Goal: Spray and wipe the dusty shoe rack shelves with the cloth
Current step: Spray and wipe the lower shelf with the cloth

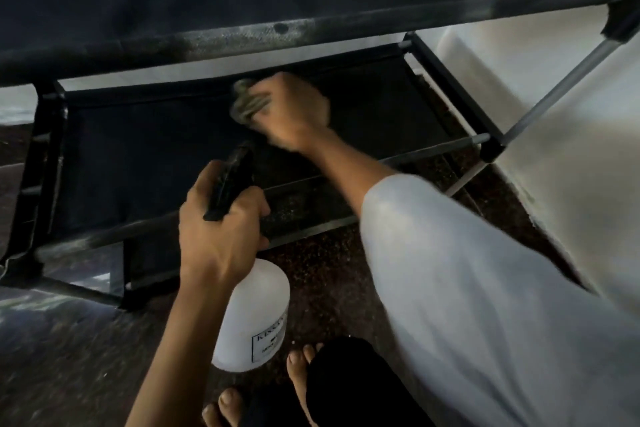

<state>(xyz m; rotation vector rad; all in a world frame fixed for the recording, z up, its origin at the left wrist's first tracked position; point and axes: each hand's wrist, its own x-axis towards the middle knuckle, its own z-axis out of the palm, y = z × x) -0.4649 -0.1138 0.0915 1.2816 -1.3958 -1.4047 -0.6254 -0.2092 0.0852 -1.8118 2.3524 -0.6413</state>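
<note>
A black shoe rack fills the view; its dusty top front bar [311, 33] runs across, and a lower fabric shelf [145, 156] lies beneath. My right hand [294, 111] reaches under the top tier and grips a crumpled grey-green cloth [247, 100], pressed on the back part of that lower shelf. The hand is blurred. My left hand [218, 229] grips the black trigger head of a white spray bottle [258, 315], held in front of the shelf's front bar with the nozzle pointing toward the shelf.
A white wall [571, 166] stands to the right of the rack. A grey upright pole [554, 90] slants at the rack's right corner. Dark speckled floor [329, 274] lies below, with my bare toes [301, 360] at the bottom.
</note>
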